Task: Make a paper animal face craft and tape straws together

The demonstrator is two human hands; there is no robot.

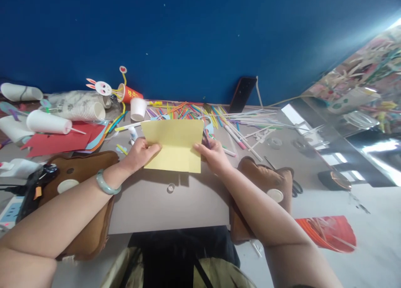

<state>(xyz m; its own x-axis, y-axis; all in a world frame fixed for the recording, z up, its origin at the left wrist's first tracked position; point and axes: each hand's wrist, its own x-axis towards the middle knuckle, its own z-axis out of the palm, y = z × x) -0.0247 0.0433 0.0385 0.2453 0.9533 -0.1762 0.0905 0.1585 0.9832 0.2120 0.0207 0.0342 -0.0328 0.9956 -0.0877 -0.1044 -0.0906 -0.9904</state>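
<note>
A sheet of yellow paper (173, 144) is held up over the table, with a crease running across its middle. My left hand (142, 154) grips its left edge, thumb on the near face. On the right edge, my right hand (214, 154) pinches the sheet in the same way. A slim dark object (206, 140) shows by the right fingers; I cannot make out its kind. Below the sheet, a small clear roll of tape (171, 188) lies on the table. The fingers behind the paper are hidden.
Coloured straws and pens (191, 110) lie along the blue wall. White paper cups (84, 111) and red paper (62, 139) are at left. Brown cushions (84, 200) flank the front edge. A phone (242, 93) leans against the wall; a red bin (332, 233) stands at right.
</note>
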